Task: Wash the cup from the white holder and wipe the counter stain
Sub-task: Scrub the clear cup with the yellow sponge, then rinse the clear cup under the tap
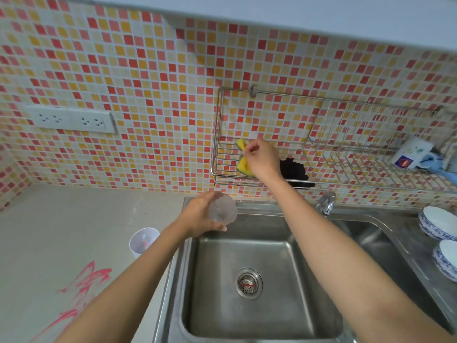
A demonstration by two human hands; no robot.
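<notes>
My left hand [197, 216] grips a clear cup [223, 209] above the back left corner of the steel sink [247, 318]; the cup's base faces the camera. My right hand [262, 157] reaches up to the wire wall rack [217, 134] and pinches a yellow sponge [242, 164] lying in it. The white holder [143, 241] stands on the counter left of the sink with something pink inside. A red smeared stain [86, 285] marks the grey counter near the front left.
A black cloth [294, 169] lies in the rack right of the sponge. Further right the rack holds a printed white mug [413, 153] and a blue utensil. The tap [326, 203] stands behind the sink. Two blue-rimmed bowls [437, 222] sit at right. Wall sockets [71, 120] are at left.
</notes>
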